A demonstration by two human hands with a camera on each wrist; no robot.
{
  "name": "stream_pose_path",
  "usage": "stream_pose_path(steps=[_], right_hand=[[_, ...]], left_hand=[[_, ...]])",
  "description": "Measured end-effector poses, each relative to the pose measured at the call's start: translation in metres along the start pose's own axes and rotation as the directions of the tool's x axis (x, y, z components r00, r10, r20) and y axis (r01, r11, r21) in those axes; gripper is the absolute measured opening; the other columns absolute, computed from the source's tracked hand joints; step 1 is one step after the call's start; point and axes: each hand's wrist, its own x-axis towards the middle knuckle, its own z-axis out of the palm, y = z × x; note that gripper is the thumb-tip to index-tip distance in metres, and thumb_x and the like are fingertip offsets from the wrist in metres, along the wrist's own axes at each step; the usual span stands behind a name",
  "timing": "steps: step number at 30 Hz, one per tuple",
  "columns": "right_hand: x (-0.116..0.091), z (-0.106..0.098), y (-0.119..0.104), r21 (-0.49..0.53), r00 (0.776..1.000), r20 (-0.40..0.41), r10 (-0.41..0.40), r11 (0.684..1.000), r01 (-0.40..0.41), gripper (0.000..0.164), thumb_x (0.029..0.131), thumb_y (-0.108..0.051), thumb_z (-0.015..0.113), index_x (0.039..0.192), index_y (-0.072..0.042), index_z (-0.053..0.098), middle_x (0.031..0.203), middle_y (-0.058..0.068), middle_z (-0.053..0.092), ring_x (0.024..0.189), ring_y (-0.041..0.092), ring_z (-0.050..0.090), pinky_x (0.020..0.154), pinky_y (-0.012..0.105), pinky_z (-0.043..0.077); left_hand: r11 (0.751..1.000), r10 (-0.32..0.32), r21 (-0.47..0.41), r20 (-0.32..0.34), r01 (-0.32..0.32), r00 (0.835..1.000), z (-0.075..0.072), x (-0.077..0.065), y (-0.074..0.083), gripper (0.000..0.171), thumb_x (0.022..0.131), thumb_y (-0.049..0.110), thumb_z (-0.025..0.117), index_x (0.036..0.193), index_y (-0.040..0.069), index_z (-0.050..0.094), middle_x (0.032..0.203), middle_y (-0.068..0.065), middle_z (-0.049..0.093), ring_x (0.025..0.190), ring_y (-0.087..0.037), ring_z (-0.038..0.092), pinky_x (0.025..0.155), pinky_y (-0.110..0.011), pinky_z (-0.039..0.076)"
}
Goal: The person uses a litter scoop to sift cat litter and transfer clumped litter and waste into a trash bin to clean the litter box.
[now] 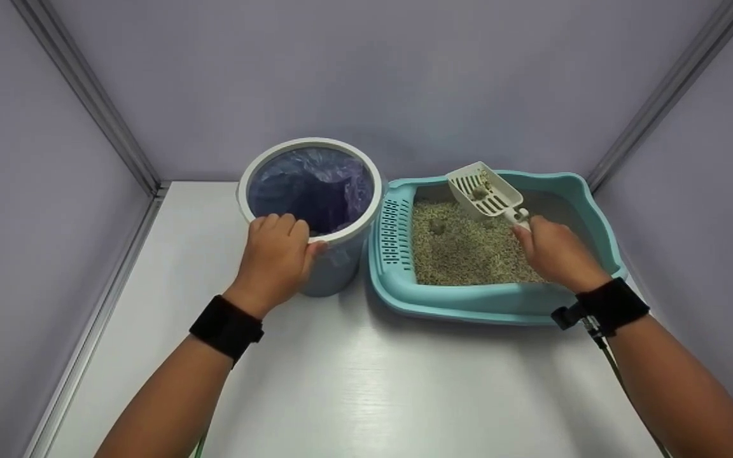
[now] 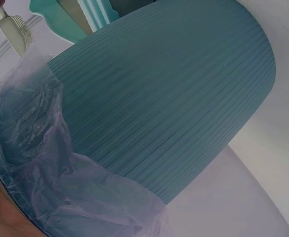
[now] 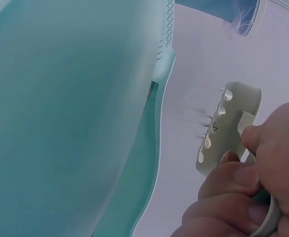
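Observation:
My right hand (image 1: pixel 560 251) grips the handle of a white slotted litter scoop (image 1: pixel 484 191), held above a turquoise litter box (image 1: pixel 500 296). A few clumps of litter (image 1: pixel 481 192) lie in the scoop. In the right wrist view, curled fingers (image 3: pixel 228 197) and the thumb wrap the handle of the scoop (image 3: pixel 235 116). My left hand (image 1: pixel 277 257) grips the near rim of a blue-grey trash bin (image 1: pixel 335 270), fingers over the white rim and thumb along it. The ribbed bin wall (image 2: pixel 169 94) fills much of the left wrist view.
A translucent purple bag (image 1: pixel 357 191) lines the bin, its edge (image 2: pixel 95 192) hanging outside. Litter (image 1: pixel 474 254) covers the box floor, with a clump (image 1: pixel 436 225) at its left. Bin and box stand side by side on a white table (image 1: pixel 366 388), with grey walls (image 1: pixel 366 76) around it.

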Motion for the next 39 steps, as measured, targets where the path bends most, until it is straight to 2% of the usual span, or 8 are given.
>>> stream_pose_path(steps=[7, 17, 22, 27, 34, 39], right_hand=[[-0.0007, 0.0007, -0.0001, -0.003, 1.0, -0.019, -0.006, 1.0, 0.006, 0.044, 0.112, -0.043, 0.038, 0.101, -0.003, 0.054, 0.074, 0.004, 0.048, 0.057, 0.018, 0.044, 0.05, 0.033, 0.036], [-0.0056, 0.0027, -0.0001, -0.085, 0.999, -0.041, -0.012, 0.996, 0.009, 0.04, 0.11, -0.041, 0.047, 0.098, -0.003, 0.05, 0.07, 0.003, 0.046, 0.056, 0.019, 0.045, 0.049, 0.034, 0.036], [-0.0056, 0.0026, -0.0009, -0.088, 0.999, -0.045, -0.014, 0.996, 0.01, 0.037, 0.11, -0.039, 0.049, 0.099, -0.003, 0.051, 0.07, 0.004, 0.047, 0.056, 0.019, 0.046, 0.05, 0.034, 0.036], [-0.0039, 0.0028, -0.0009, -0.056, 1.0, -0.016, -0.005, 0.998, 0.004, 0.04, 0.11, -0.043, 0.047, 0.102, -0.004, 0.052, 0.073, 0.003, 0.048, 0.059, 0.019, 0.047, 0.051, 0.034, 0.037], [-0.0019, 0.0028, 0.0006, -0.017, 0.999, 0.033, -0.029, 0.999, 0.03, 0.041, 0.112, -0.043, 0.041, 0.098, -0.008, 0.058, 0.074, 0.003, 0.047, 0.059, 0.018, 0.043, 0.053, 0.034, 0.036], [-0.0002, 0.0048, 0.0027, -0.011, 0.996, 0.092, -0.005, 1.0, 0.006, 0.043, 0.112, -0.044, 0.038, 0.094, -0.011, 0.058, 0.071, 0.0, 0.045, 0.057, 0.016, 0.04, 0.052, 0.032, 0.035]], left_hand=[[1.0, 0.004, 0.004, 0.0, -0.004, 1.0, 0.0004, -0.0003, -0.0003, 0.044, 0.11, 0.044, 0.045, 0.091, 0.005, 0.052, 0.086, -0.013, 0.053, 0.083, -0.033, 0.049, 0.088, -0.05, 0.042], [1.0, 0.003, 0.005, 0.001, -0.003, 1.0, 0.0006, 0.0002, -0.0002, 0.043, 0.11, 0.044, 0.047, 0.09, 0.005, 0.052, 0.085, -0.012, 0.052, 0.082, -0.033, 0.049, 0.087, -0.05, 0.041], [1.0, 0.003, 0.001, 0.0, -0.003, 1.0, 0.0008, 0.0002, -0.0002, 0.044, 0.11, 0.044, 0.047, 0.09, 0.005, 0.052, 0.086, -0.013, 0.053, 0.083, -0.033, 0.05, 0.087, -0.05, 0.041], [1.0, 0.001, 0.001, -0.002, -0.001, 1.0, 0.0013, 0.0, -0.0004, 0.044, 0.109, 0.044, 0.047, 0.09, 0.005, 0.052, 0.086, -0.013, 0.053, 0.083, -0.034, 0.05, 0.087, -0.05, 0.041], [1.0, 0.003, 0.006, -0.001, -0.003, 1.0, 0.0011, -0.0001, -0.0004, 0.047, 0.11, 0.047, 0.044, 0.09, 0.005, 0.052, 0.086, -0.013, 0.053, 0.084, -0.034, 0.051, 0.088, -0.051, 0.041], [1.0, 0.004, 0.006, 0.0, -0.004, 1.0, 0.0011, -0.0003, -0.0003, 0.047, 0.11, 0.047, 0.044, 0.09, 0.005, 0.052, 0.086, -0.013, 0.053, 0.084, -0.033, 0.05, 0.088, -0.05, 0.041]])
